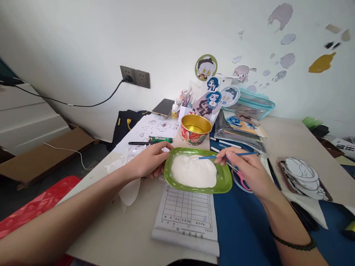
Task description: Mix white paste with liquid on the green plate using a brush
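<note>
A green tray (226, 181) with white paste (194, 173) spread in it is tilted over a printed form pad (188, 210). My left hand (151, 159) grips the tray's left rim between thumb and fingers. Between the fingertips of my right hand (245, 164) is a thin blue paintbrush (213, 156), its tip in the white paste. A gold-lined paper bowl (195, 129) stands just behind the tray. Pink-handled scissors (242, 181) lie partly hidden under my right hand. Scraps of white paper (130, 184) sit beneath my left wrist.
Behind the bowl are character cutouts (213, 99), a small glue bottle (174, 110) and a dark phone (163, 107). Clear zip pouches (241, 129) lie at the back right. A brown tray of paper cutouts (305, 179) is at the right. A red stool (50, 199) stands left of the table.
</note>
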`<state>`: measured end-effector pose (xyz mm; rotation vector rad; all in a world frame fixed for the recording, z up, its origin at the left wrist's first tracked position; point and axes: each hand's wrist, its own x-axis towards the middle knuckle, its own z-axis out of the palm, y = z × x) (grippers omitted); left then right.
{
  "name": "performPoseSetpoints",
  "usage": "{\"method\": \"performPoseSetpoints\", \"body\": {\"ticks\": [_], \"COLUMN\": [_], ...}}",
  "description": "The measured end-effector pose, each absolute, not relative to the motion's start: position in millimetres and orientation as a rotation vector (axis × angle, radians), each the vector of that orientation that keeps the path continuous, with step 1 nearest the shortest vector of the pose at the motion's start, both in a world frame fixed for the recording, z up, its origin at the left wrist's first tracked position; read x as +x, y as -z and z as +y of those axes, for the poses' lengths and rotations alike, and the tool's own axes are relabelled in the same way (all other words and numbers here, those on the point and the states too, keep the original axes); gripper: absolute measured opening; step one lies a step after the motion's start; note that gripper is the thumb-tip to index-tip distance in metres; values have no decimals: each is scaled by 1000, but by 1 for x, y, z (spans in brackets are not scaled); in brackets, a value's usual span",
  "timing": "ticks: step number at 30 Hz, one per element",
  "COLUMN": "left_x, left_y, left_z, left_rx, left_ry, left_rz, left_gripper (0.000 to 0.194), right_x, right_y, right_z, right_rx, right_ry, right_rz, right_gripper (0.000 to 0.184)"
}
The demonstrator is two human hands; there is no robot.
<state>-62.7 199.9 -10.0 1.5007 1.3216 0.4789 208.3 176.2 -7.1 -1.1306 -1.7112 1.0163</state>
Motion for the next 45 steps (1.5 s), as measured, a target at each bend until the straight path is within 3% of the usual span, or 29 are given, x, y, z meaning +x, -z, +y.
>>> {"method": "performPoseSetpoints", "body": {"ticks": [23,33,38,45], "left_x": [-65,-65,-65,-65], "left_y": [13,13,13,13], "left_z": [200,200,200,200], "left_rx": [1505,1506,1506,1511], "left_ry": [-502,-514,-512,-506], "left_rz": [1311,1304,1304,1309], "left_gripper": [17,17,16,17], "right_x": [236,220,227,225], "right_y": [3,6,5,3], "right_z": [176,171,173,171], "right_rx": [-1030,-1174,-1210,-1174], "right_ry": [-1167,-1199,-1101,-1205], "right_rz": [-1472,-1721,-1660,-1581], "right_gripper": [18,20,18,21]}}
